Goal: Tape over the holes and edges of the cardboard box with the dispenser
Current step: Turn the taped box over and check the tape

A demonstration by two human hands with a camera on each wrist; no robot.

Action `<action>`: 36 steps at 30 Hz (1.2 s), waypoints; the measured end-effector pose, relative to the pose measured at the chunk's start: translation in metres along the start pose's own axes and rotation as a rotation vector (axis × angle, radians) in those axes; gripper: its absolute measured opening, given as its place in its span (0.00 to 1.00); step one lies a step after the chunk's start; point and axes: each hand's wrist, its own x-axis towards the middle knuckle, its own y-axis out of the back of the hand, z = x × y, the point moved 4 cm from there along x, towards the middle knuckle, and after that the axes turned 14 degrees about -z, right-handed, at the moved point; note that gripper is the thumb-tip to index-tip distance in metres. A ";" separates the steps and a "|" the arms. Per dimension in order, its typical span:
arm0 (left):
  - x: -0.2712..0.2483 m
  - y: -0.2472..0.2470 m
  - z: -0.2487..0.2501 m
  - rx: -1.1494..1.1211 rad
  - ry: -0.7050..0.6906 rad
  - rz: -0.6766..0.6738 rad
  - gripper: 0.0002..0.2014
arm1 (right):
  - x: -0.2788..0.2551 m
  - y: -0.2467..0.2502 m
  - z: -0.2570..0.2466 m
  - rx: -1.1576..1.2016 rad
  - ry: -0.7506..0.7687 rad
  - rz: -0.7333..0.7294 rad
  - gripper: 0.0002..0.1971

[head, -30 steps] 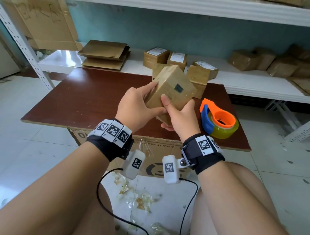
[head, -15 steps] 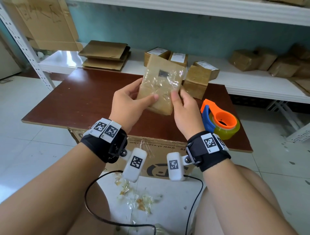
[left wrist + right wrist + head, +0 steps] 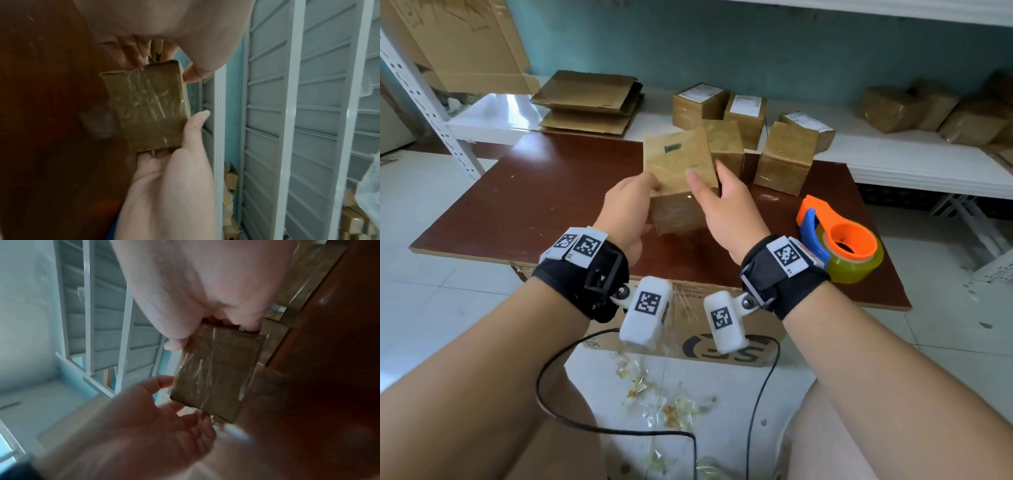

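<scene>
left hand (image 3: pixel 626 209): grips the near left side of the cardboard box (image 3: pixel 678 164), fingers curled behind it
right hand (image 3: pixel 726 209): thumb on the box's top face, fingers wrapped round the right side
cardboard box: one, tape-wrapped (wrinkled film shows in both wrist views), held tilted above the middle of the table (image 3: pixel 544 192)
dispenser (image 3: pixel 839 240): one, orange and blue, near the table's right front corner, apart from both hands
two small boxes (image 3: pixel 784 157): at the table's far edge, one partly hidden behind the held box
shelf (image 3: pixel 893 161): more boxes, count unclear
</scene>
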 end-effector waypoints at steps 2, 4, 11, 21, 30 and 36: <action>0.008 0.000 -0.007 0.034 0.057 -0.004 0.09 | -0.004 -0.002 0.010 0.014 -0.021 -0.005 0.35; 0.012 -0.002 -0.011 0.070 0.083 -0.006 0.08 | -0.005 -0.004 0.016 0.042 -0.067 0.001 0.29; 0.011 0.003 -0.018 0.118 0.169 0.041 0.18 | 0.008 -0.021 0.034 0.046 -0.168 -0.010 0.28; -0.004 0.018 -0.013 -0.104 0.082 0.133 0.18 | -0.001 0.005 0.019 0.320 -0.337 0.152 0.43; -0.008 0.019 -0.015 -0.029 -0.064 0.109 0.09 | 0.001 -0.045 0.000 0.379 -0.251 -0.134 0.55; 0.006 0.057 0.005 -0.128 -0.090 0.173 0.21 | 0.037 -0.066 -0.008 0.395 -0.204 -0.238 0.64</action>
